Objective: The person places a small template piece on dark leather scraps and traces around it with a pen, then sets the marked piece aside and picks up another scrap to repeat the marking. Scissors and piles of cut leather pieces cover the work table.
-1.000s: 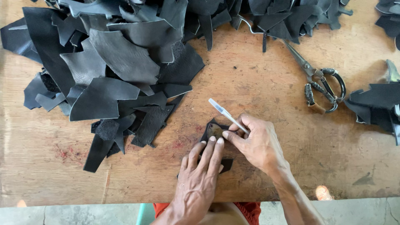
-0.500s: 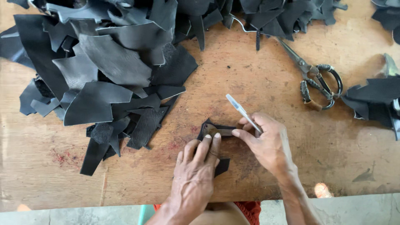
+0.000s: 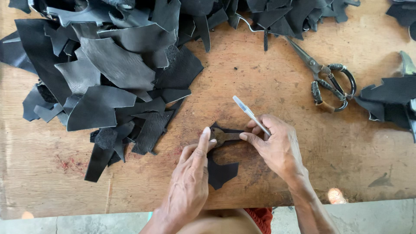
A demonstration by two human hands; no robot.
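Observation:
My left hand [image 3: 190, 180] presses its fingertips on a small brown template [image 3: 222, 136] that lies on a black leather scrap [image 3: 220, 169] on the wooden table [image 3: 268, 78]. My right hand [image 3: 277, 147] grips a white pen [image 3: 250, 114], slanted up to the left, with its tip hidden at the template's right end. The scrap shows below and between both hands; part of it is covered by my left hand.
A big heap of black leather pieces [image 3: 108, 73] fills the left and back of the table. Metal scissors [image 3: 327, 78] lie at the right back. More black pieces [image 3: 390, 102] sit at the right edge. The table's front edge runs just below my wrists.
My left hand has lifted most fingers, so only the fingertips hold the template. More of the black scrap shows under it. The right hand with the pen has stayed in place.

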